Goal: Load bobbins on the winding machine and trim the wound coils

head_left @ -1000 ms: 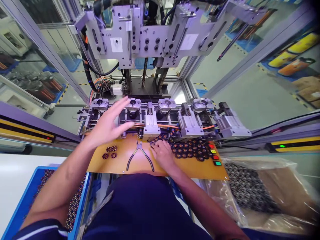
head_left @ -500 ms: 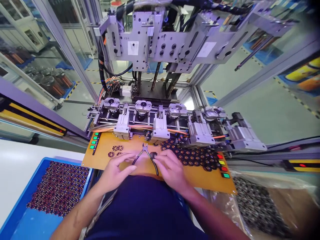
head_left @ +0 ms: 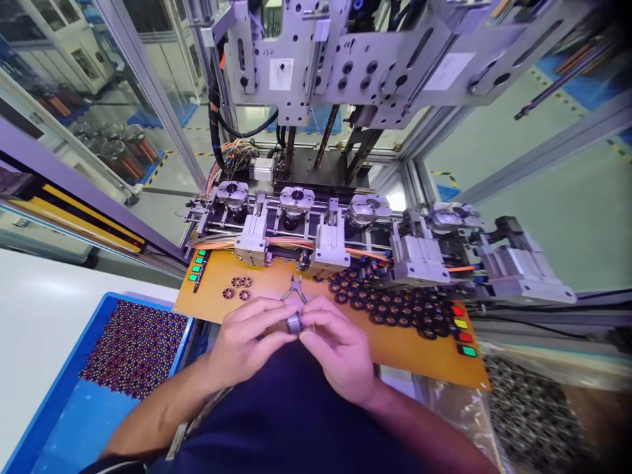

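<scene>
Between my hands is a small grey ring-shaped part (head_left: 294, 323), pinched from both sides. My left hand (head_left: 249, 339) holds its left side with fingertips and thumb, and my right hand (head_left: 338, 342) grips its right side. Just beyond the fingers lie pliers (head_left: 295, 287) with their jaws pointing away and their handles mostly hidden by my hands. Several small dark rings (head_left: 244, 295) rest on the orange board (head_left: 212, 299) to the left. Many dark round parts (head_left: 390, 308) sit close together on the board's right half.
A machine with round metal fixtures (head_left: 297, 197) and grey clamp blocks (head_left: 332, 245) runs behind the board. A blue tray (head_left: 74, 421) of small parts stands at left. Lit buttons (head_left: 465, 337) line the board's right end. A plastic-lined box of grey parts (head_left: 533, 408) is at right.
Both hands have come together around the grey part, which was near my right fingers by the pliers. The view has shifted, so the machine appears larger and further right.
</scene>
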`<state>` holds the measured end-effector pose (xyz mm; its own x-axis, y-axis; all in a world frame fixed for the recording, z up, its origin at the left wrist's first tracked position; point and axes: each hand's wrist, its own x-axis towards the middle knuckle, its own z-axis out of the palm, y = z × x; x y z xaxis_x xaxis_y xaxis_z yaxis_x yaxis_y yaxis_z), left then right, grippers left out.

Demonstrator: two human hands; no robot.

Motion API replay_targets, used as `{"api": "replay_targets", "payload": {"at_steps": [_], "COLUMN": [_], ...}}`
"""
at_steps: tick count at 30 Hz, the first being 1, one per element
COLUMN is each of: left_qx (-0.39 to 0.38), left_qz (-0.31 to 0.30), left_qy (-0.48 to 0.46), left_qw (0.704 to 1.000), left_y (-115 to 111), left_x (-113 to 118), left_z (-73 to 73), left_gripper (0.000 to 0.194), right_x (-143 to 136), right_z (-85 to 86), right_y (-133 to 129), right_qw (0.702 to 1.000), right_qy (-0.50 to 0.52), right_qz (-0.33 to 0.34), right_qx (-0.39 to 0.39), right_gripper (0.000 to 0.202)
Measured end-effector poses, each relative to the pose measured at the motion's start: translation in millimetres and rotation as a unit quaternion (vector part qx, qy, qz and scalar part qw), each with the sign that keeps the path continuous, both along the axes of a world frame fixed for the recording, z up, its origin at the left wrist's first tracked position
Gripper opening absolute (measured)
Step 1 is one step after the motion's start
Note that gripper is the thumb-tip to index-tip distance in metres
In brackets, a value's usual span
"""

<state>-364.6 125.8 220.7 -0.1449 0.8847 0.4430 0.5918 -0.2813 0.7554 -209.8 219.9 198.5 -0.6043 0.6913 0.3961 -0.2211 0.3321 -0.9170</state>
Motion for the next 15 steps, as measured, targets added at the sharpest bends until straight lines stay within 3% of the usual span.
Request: {"api": "replay_targets", "payload": {"at_steps": [9,12,15], "left_qx": [0.024,-0.028,-0.094], "left_qz": [0.008,0.075,0.222], "left_qy": [0.056,0.090,0.064], "left_qw": [0.998,0.993,0.968], "left_y": [4,-12,-38], "left_x": [-4,-24,-52], "left_z": [-0.2,-6.7,-21.9], "left_gripper": [0.039,0.048,0.040], "right_x": [0,9,23], "right_z": [-5.0,2.4,17.7], "right_y": [8,52,130], "right_qw": [0.999,0.988,0.970], "right_qy": [-0.016,-0.075,-0.129], "right_qz": [0.037,0.063,0.028], "right_qx": [0.001,0.116,0.204], "right_gripper": [0.008,0.017,0.016]}}
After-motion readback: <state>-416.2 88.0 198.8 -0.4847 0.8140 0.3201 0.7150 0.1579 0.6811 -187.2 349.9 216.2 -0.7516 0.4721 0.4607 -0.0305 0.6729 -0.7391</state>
